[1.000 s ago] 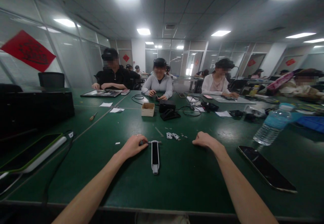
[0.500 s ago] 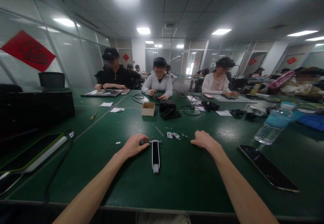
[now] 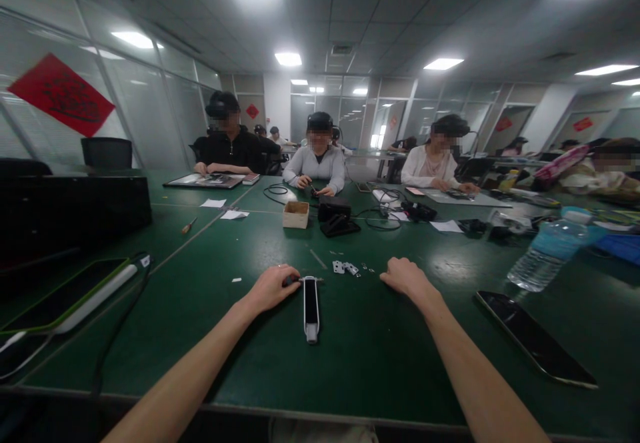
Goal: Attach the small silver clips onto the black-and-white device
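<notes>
My left hand (image 3: 270, 287) rests on the green table with its fingers closed round the dark handle of what looks like a screwdriver (image 3: 289, 281). Its thin shaft points right, past the top end of a narrow white-framed device with a dark face (image 3: 311, 301). Right of that device lie small silvery metal plates (image 3: 345, 268), with several tiny metal bits beside them. My right hand (image 3: 404, 275) sits on the table further right, fingers curled in and apart from the plates. Nothing shows in it, though its underside is hidden.
A small open box (image 3: 295, 215) and a black stand-like object (image 3: 339, 224) stand ahead. On the right are a water bottle (image 3: 547, 249) and a black phone (image 3: 535, 337). A green-edged device (image 3: 65, 296) with a cable lies left. People sit across the table.
The view has shifted slightly, so most things appear a little further right. Both hands stay in nearly the same places on the table, the left still on the screwdriver.
</notes>
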`<state>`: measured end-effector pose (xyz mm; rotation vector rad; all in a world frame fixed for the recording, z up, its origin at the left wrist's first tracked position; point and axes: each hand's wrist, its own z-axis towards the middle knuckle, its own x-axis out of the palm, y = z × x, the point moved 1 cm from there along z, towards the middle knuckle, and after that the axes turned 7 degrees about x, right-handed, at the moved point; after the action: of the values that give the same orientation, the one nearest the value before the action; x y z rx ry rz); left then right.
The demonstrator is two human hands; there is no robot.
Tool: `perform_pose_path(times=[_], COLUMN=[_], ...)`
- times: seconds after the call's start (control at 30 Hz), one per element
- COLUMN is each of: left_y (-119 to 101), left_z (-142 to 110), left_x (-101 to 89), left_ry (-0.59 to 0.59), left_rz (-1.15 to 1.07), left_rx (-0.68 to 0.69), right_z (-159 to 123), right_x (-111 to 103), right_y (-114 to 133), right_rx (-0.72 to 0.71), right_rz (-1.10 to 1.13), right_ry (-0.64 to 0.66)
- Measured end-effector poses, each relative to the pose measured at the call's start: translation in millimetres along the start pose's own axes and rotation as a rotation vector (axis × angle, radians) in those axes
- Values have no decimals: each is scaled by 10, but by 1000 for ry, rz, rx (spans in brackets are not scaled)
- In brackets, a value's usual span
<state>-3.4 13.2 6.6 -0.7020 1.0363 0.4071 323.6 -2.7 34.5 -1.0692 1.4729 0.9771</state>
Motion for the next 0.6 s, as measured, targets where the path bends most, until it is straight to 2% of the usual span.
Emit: perform_pose_path(times=[0.2,0.6], left_y=[-18,-29], left_z=[5,-7], left_x=[-13,-4], left_ry=[1,3], left_rz=[13,18], left_rx=[-14,-20], right_z=[-33,-126], right_x=[-17,-9], right_y=[72,257], right_rx=[-4,-116], right_rz=[-18,40], right_ry=[-31,-85])
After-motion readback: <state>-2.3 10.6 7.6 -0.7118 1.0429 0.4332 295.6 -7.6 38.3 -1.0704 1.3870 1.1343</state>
